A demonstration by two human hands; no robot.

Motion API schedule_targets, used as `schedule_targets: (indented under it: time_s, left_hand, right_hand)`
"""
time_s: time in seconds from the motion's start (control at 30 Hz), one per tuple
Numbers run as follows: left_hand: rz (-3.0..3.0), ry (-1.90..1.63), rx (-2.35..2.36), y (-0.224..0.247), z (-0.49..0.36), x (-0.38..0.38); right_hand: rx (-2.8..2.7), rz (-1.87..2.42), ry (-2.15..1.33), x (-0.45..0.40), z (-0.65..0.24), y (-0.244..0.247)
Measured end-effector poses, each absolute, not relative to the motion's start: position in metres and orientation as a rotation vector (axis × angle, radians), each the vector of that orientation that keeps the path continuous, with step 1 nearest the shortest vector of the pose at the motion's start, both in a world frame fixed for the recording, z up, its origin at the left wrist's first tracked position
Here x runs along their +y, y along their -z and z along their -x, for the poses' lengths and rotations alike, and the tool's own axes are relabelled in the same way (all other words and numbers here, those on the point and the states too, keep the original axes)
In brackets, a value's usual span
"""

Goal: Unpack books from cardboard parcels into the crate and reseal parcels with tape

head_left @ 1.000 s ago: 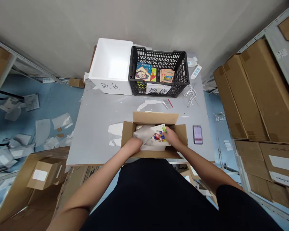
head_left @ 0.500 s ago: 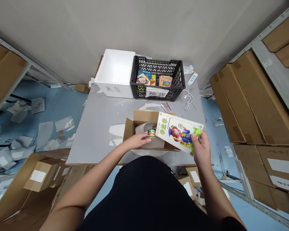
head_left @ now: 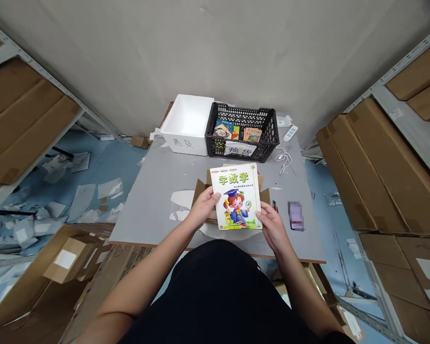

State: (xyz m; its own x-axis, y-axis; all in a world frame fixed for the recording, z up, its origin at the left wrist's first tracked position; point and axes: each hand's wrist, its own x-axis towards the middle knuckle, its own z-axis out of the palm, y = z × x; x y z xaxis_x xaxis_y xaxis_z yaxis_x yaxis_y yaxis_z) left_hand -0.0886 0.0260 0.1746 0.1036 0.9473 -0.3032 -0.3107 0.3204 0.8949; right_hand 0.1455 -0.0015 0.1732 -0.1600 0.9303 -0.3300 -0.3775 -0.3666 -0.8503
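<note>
Book (head_left: 236, 198), long axis near twelve-to-six, is held over the box (head_left: 198, 191), left hand (head_left: 203, 204) clamped on its nine-o'clock edge, right hand (head_left: 273, 226) clamped at four, neither grip nearer.

Left hand (head_left: 203, 206) and right hand (head_left: 273, 225) grip opposite edges of a book (head_left: 236, 198), cover visible, over an open carton (head_left: 198, 192) on the table (head_left: 146, 200). Black crate (head_left: 263, 152), containing booklets (head_left: 224, 130), stands beside a white box (head_left: 198, 147).
</note>
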Motion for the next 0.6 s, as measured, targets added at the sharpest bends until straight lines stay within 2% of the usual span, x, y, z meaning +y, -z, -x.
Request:
schedule_targets:
  time_s: [0.1, 0.27, 0.6]
  left_hand:
    - [-0.784, -1.08, 1.036, -0.177, 0.089, 0.027]
    - [-0.794, -1.149, 1.047, -0.17, 0.078, 0.02]
    - [-1.294, -1.048, 1.508, -0.155, 0.067, -0.019]
  right_hand:
    - [-0.859, 1.088, -1.803, 0.006, -0.144, -0.178]
    - [-0.706, 1.063, -1.679, 0.01, -0.127, -0.176]
    - [-0.647, 1.007, -1.618, -0.001, -0.122, -0.171]
